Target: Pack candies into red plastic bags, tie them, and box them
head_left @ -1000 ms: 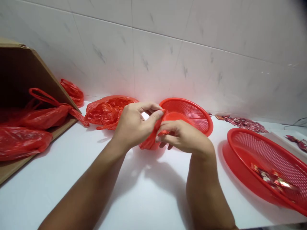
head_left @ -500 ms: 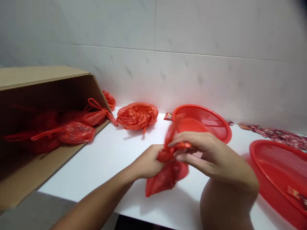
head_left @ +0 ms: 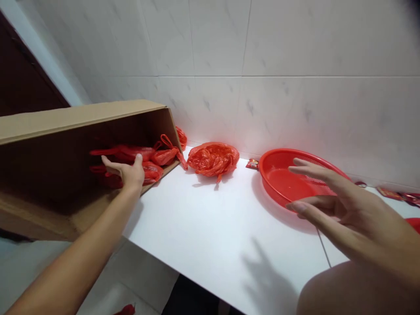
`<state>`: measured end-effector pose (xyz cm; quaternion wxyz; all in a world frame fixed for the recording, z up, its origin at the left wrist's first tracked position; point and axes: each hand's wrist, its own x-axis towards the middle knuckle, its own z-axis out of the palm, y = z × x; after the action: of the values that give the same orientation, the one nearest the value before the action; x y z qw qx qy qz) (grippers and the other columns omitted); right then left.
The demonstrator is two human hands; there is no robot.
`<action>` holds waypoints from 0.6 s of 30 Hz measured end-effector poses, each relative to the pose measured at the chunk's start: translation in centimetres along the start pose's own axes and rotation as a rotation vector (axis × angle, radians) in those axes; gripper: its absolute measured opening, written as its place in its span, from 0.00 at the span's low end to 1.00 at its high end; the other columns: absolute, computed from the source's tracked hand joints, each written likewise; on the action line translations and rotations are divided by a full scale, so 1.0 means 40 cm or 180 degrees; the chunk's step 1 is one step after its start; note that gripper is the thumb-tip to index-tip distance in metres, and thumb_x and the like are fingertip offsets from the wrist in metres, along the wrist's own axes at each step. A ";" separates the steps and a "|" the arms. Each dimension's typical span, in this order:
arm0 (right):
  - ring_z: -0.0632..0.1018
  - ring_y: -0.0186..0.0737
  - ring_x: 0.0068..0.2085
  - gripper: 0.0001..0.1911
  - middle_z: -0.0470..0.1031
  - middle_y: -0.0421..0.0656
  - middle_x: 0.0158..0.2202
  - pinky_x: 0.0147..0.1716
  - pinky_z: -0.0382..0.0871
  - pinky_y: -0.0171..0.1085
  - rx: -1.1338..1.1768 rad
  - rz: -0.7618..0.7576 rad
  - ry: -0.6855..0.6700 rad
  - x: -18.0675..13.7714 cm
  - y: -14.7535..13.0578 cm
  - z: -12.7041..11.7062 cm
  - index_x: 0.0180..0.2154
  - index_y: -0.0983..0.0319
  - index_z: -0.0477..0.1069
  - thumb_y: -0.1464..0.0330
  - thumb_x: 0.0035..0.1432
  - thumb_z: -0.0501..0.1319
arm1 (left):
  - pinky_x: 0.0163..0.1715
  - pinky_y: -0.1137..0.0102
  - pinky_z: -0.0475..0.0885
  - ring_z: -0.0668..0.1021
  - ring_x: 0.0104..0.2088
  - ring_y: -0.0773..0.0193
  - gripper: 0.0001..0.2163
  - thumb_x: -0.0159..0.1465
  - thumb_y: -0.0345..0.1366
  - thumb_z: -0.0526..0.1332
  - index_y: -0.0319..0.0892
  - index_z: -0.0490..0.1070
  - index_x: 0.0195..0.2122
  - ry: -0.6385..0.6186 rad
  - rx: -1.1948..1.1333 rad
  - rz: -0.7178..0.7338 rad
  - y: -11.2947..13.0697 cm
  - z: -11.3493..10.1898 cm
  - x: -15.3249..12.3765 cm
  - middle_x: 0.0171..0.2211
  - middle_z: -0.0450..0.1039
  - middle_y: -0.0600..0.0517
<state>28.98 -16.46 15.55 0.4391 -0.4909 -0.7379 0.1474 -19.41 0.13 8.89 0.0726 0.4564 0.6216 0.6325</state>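
Note:
My left hand reaches into the mouth of a cardboard box lying on its side, thumb and fingers spread. Just beyond it lies a red plastic bag, on top of other knotted red bags; whether the fingertips touch it I cannot tell. A tied bag rests by the box's right wall. My right hand hovers in front of a red plastic basket, fingers apart and holding nothing. Between box and basket sits a crumpled pile of red bags.
A white table runs along a tiled wall. A small red packet lies beside the basket, with more packets at the right. Part of another red basket shows at the right edge. Something red lies low near the floor.
The red bag that both hands held has left them, and a bag now lies atop those in the box. My left hand moved left into the box; my right hand moved right and opened. The view swung left.

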 end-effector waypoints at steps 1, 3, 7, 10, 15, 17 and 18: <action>0.86 0.47 0.32 0.33 0.81 0.55 0.53 0.18 0.77 0.35 -0.0013 -0.0018 0.0012 -0.003 -0.005 0.000 0.64 0.55 0.72 0.50 0.63 0.69 | 0.58 0.46 0.62 0.46 0.76 0.36 0.25 0.72 0.51 0.58 0.33 0.65 0.58 0.0266 0.0117 0.0289 -0.017 0.026 -0.032 0.66 0.61 0.32; 0.86 0.46 0.34 0.32 0.78 0.55 0.59 0.23 0.81 0.37 -0.0061 -0.0040 0.0118 -0.008 -0.014 -0.002 0.64 0.54 0.72 0.50 0.63 0.69 | 0.61 0.51 0.63 0.56 0.74 0.41 0.24 0.73 0.47 0.59 0.34 0.64 0.61 -0.0087 0.0224 0.0879 -0.045 0.096 -0.103 0.69 0.58 0.34; 0.86 0.46 0.36 0.31 0.65 0.51 0.71 0.29 0.84 0.41 -0.0163 0.0138 0.0743 -0.021 -0.035 -0.007 0.65 0.49 0.72 0.49 0.63 0.69 | 0.71 0.52 0.61 0.70 0.67 0.50 0.17 0.72 0.43 0.58 0.42 0.72 0.58 -0.1522 0.0894 0.1889 -0.044 0.280 -0.185 0.63 0.71 0.42; 0.87 0.45 0.37 0.30 0.60 0.48 0.75 0.33 0.86 0.43 -0.0021 0.0227 0.1128 -0.031 -0.048 -0.017 0.65 0.46 0.71 0.51 0.63 0.69 | 0.73 0.54 0.57 0.65 0.71 0.51 0.21 0.75 0.42 0.54 0.43 0.69 0.66 -0.2014 0.1519 0.1754 -0.001 0.410 -0.162 0.69 0.67 0.44; 0.87 0.43 0.37 0.29 0.62 0.48 0.74 0.38 0.88 0.43 0.0219 0.0200 0.1307 -0.050 -0.044 -0.046 0.64 0.48 0.72 0.55 0.63 0.70 | 0.61 0.52 0.71 0.77 0.62 0.44 0.28 0.74 0.39 0.57 0.44 0.58 0.75 -0.2329 0.2062 0.1252 0.044 0.521 -0.081 0.65 0.72 0.38; 0.87 0.43 0.37 0.28 0.62 0.48 0.74 0.38 0.88 0.42 0.0266 0.0163 0.1240 -0.053 -0.037 -0.053 0.64 0.47 0.72 0.55 0.64 0.70 | 0.56 0.51 0.75 0.80 0.55 0.43 0.30 0.69 0.39 0.66 0.43 0.64 0.71 -0.2452 0.2284 0.1110 0.039 0.525 -0.072 0.59 0.76 0.37; 0.87 0.43 0.37 0.29 0.61 0.48 0.74 0.36 0.88 0.41 0.0279 0.0137 0.1181 -0.053 -0.033 -0.054 0.65 0.47 0.71 0.55 0.65 0.69 | 0.55 0.51 0.76 0.81 0.53 0.45 0.28 0.68 0.40 0.68 0.42 0.68 0.68 -0.2488 0.2361 0.1080 0.034 0.522 -0.072 0.57 0.77 0.38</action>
<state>30.16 -19.36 16.57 0.5854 -0.5057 -0.6265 0.0957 -3.18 12.95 4.69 0.0295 0.7452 0.6471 0.1585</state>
